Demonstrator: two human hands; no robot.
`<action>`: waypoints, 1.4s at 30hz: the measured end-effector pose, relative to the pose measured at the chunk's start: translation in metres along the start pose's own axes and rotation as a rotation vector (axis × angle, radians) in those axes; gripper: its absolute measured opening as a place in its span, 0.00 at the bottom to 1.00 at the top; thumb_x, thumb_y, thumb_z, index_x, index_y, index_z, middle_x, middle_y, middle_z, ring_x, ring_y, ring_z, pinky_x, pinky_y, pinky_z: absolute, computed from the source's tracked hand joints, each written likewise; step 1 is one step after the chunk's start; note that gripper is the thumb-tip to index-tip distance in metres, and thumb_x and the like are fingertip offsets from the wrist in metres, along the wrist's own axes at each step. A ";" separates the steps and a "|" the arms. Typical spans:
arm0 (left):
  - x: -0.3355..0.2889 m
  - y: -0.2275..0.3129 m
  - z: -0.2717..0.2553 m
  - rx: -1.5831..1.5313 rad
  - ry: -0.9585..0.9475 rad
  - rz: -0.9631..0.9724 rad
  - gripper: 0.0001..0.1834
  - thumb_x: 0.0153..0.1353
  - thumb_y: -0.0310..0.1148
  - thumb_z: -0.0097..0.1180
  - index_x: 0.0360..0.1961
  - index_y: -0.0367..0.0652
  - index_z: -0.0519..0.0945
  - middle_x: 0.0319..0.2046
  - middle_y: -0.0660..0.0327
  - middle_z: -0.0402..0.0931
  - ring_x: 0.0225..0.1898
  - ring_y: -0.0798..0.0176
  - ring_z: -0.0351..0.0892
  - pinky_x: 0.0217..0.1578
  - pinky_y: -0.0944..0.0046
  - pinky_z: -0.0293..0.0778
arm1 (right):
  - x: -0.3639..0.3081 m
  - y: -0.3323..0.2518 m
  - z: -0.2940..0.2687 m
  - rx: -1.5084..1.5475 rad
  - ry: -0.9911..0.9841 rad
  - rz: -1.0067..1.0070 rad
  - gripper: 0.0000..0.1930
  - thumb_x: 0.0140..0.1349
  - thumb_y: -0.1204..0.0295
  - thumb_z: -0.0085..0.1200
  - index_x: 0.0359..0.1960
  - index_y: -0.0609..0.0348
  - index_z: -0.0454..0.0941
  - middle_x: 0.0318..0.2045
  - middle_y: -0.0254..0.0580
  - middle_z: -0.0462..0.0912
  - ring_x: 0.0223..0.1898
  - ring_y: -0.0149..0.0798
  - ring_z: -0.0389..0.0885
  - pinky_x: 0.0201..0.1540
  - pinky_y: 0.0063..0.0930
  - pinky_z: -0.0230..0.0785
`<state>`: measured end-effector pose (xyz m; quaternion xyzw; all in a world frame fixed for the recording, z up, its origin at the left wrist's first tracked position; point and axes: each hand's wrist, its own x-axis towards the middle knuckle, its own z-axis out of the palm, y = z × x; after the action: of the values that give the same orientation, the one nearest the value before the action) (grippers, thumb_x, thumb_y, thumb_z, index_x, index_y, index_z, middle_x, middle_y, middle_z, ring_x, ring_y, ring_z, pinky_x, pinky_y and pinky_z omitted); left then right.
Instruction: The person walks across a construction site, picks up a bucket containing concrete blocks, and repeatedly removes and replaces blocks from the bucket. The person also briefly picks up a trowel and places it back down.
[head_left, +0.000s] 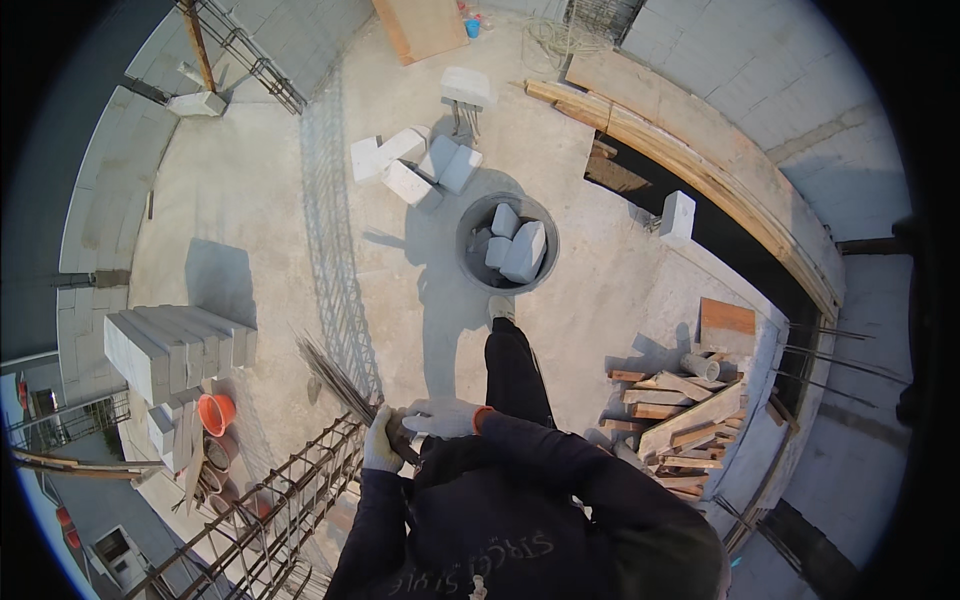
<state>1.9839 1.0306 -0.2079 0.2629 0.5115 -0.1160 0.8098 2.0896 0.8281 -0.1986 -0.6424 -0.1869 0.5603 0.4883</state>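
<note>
A bundle of thin grey rods [345,385] slants up and to the left, its upper ends fanned out. My gloved left hand [380,442] is closed around its lower end, close to my body. Across from it, my right hand [442,416], in a pale glove with an orange cuff, reaches over to that same end. Its fingers are bent there, and what they hold is hidden. Ahead of my shoe [501,308] stands a round dark tub [467,243] with several grey block pieces [524,252] in it.
A long rebar cage [270,505] runs beside my left arm. Left of it stand stacked grey blocks [180,345] and an orange bucket [215,412]. Scrap wood [690,420] lies at right. Beyond, long planks [690,145] border a dark floor opening [735,225]. Loose blocks [405,150] lie ahead.
</note>
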 end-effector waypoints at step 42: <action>-0.070 0.037 0.105 1.264 0.709 0.107 0.16 0.56 0.41 0.73 0.38 0.40 0.86 0.28 0.61 0.85 0.32 0.64 0.85 0.37 0.60 0.78 | 0.039 0.162 -0.418 0.678 0.665 0.266 0.17 0.75 0.54 0.59 0.35 0.54 0.81 0.29 0.37 0.85 0.26 0.33 0.84 0.31 0.32 0.79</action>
<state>2.0500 0.9987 -0.0983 0.7270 0.5649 -0.2576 0.2933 2.4289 0.6107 -0.3991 -0.6097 0.2554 0.4116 0.6274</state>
